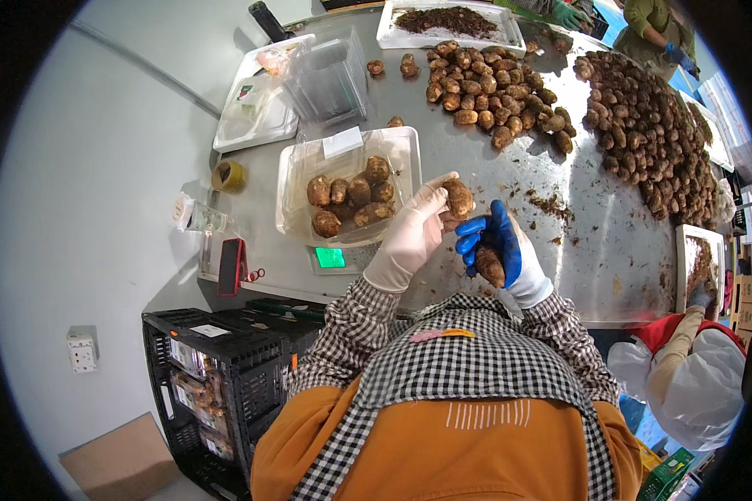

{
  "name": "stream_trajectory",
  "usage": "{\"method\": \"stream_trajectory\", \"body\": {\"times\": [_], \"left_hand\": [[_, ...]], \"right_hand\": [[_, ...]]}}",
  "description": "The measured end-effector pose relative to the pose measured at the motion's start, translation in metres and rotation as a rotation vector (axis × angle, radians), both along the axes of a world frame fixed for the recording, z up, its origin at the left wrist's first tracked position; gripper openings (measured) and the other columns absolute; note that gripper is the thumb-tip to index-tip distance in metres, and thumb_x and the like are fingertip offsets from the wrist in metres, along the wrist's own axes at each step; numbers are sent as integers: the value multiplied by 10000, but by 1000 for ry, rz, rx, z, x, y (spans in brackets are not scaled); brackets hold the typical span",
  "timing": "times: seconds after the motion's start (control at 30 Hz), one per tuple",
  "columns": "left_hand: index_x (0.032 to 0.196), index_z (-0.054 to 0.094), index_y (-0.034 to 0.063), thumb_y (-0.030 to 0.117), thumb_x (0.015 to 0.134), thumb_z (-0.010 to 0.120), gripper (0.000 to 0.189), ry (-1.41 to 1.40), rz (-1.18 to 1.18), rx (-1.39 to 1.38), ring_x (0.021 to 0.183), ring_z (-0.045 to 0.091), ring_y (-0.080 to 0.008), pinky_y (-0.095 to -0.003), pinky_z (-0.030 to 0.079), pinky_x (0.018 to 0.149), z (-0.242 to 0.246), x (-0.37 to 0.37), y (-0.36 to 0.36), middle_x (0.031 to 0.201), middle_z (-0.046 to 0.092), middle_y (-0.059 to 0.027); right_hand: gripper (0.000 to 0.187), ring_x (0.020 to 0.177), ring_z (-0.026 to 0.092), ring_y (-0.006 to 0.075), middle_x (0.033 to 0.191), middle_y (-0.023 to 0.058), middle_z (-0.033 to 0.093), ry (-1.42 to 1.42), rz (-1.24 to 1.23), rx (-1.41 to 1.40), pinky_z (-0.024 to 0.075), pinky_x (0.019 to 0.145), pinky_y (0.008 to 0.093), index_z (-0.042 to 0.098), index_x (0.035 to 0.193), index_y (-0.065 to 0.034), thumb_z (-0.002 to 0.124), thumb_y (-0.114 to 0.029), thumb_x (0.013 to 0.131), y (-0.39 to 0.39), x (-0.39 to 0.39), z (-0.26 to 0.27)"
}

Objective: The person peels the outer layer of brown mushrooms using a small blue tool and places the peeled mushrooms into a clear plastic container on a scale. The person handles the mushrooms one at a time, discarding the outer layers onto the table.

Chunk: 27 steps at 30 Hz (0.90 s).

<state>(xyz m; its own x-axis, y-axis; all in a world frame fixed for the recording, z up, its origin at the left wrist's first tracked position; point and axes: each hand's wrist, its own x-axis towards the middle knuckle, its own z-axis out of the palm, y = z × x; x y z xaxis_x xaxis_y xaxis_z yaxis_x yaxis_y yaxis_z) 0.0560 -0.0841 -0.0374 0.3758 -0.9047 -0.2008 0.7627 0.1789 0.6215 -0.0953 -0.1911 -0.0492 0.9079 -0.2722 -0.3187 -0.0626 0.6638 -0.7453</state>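
Note:
My left hand [413, 233], in a pale thin glove, holds a brown taro corm [459, 199] between thumb and fingers. Close beside it my right hand [505, 253], in a white glove with blue coated palm and fingers, is closed around a darker taro corm [490, 267]. Left of the hands, a clear plastic container [316, 153] with several taro corms [358, 191] rests in a white tray [412, 141]. The tray stands on a scale [358, 258] with a lit green display. Beyond my hands a heap of taro corms [495, 87] lies on the metal table.
A larger, darker heap of corms [652, 131] lies at the right. Stacked clear containers [329, 81], a tape roll [229, 176], a red-edged phone [230, 266] and a tray of scraps [385, 31] are around. Black crates [238, 338] stand lower left. Other people work across and at the right.

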Motion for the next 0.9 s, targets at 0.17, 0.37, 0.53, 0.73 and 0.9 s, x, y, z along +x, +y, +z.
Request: {"method": "stream_trajectory", "body": {"times": [0.17, 0.37, 0.53, 0.73, 0.9], "left_hand": [[1182, 556, -10, 257, 1022, 452, 328, 0, -16, -4, 1056, 587, -217, -360, 469, 922, -8, 2, 3, 1118, 631, -102], [1123, 569, -3, 238, 999, 499, 279, -138, 30, 88, 960, 605, -190, -335, 475, 874, -6, 1, 5, 1056, 653, -120], [1153, 473, -22, 58, 908, 619, 296, -525, 341, 168, 809, 618, -126, -237, 515, 732, 17, 12, 25, 1019, 636, -128], [987, 554, 41, 82, 788, 725, 266, -1584, 633, 903, 838, 579, -245, -394, 477, 805, -10, 66, 81, 941, 600, -98], [1047, 617, 85, 132, 801, 692, 262, -2138, 731, 983, 1053, 527, -312, -433, 413, 927, 11, 50, 75, 1170, 576, -114]], "right_hand": [[623, 752, 634, 194, 916, 123, 669, -26, 32, 14, 519, 606, 298, 614, 1081, 9, 331, -541, 1008, 2, 0, -1], [607, 749, 633, 199, 918, 126, 667, -9, 35, -13, 520, 627, 292, 600, 1105, 12, 337, -527, 1012, 4, 2, -4], [587, 804, 637, 196, 962, 115, 668, -86, -36, 91, 526, 665, 309, 593, 1125, 7, 345, -513, 1015, -7, -2, -21], [477, 1039, 602, 254, 1181, 132, 620, -102, -245, 489, 509, 911, 394, 600, 1202, -42, 491, -448, 975, -6, 3, -27], [469, 1160, 564, 285, 1255, 138, 588, -218, -164, 505, 478, 994, 452, 580, 1227, -33, 474, -422, 989, -5, 9, -37]]}}
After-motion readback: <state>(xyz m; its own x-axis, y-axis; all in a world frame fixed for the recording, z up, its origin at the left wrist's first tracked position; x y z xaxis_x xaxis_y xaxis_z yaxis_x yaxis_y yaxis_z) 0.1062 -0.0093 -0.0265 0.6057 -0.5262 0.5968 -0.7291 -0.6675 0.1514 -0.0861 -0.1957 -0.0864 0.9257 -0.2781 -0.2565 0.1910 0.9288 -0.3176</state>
